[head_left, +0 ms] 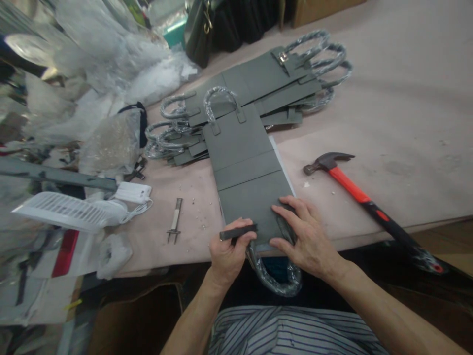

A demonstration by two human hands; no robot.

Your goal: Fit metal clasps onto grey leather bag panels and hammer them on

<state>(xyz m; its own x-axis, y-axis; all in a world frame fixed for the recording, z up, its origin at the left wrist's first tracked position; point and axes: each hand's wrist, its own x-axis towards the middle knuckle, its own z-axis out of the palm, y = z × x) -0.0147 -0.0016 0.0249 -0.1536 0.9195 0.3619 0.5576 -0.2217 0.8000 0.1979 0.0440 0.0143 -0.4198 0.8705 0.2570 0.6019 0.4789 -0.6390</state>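
Note:
My left hand [229, 252] pinches a short dark bar-shaped tool [238, 231] over the near end of a grey-green bag panel [246, 148]. The tool's exact kind does not show clearly. The panel lies lengthwise over a white sheet [283, 160]; a plastic-wrapped handle is fixed at each end. The near handle [277, 286] hangs past the table edge between my hands. My right hand [308, 234] rests with spread fingers on the panel's right near corner, by that handle's base.
Behind lies a stack of similar panels [254, 74] with wrapped handles. A red and black claw hammer [354, 190] lies to the right. On the left are a small metal pronged tool [175, 219], a white lamp [70, 209], a tape roll [114, 254] and heaped plastic bags [111, 143].

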